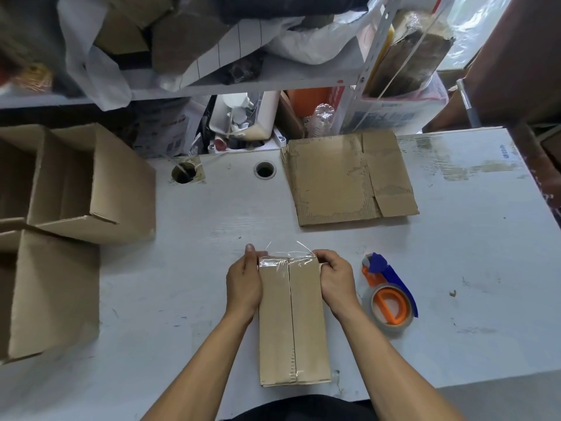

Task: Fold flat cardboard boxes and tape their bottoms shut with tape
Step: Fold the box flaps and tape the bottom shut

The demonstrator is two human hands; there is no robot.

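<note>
Low centre of the frame: box [293, 322] on the table [455, 253], bottom flaps closed and facing up, seam down the middle; clear tape [287, 260] across the far end of the seam, glossy and wrinkled, with loose wisps sticking up past the far edge; more tape glinting at the near end of the seam. Left hand [244, 282] pressed flat against the box's left side near the far corner, fingers wrapped down the side, thumb up by the tape edge; right hand [335, 276] curled over the far right corner, fingers bent onto the tape end; both gripping the box. Just right of the right hand, touching neither hand nor box: tape gun [390, 291], blue and orange, lying on its side with a roll of clear tape mounted. Upper centre-right: flat sheet [349, 177] of worn cardboard, surface torn in patches, well apart from the box. Left edge of the frame: two open boxes [91, 183] standing on the table, one behind the other. Two round holes [265, 170] in the tabletop, upper centre. Along the top: cluttered shelf [243, 83] with bags and cardboard.
</note>
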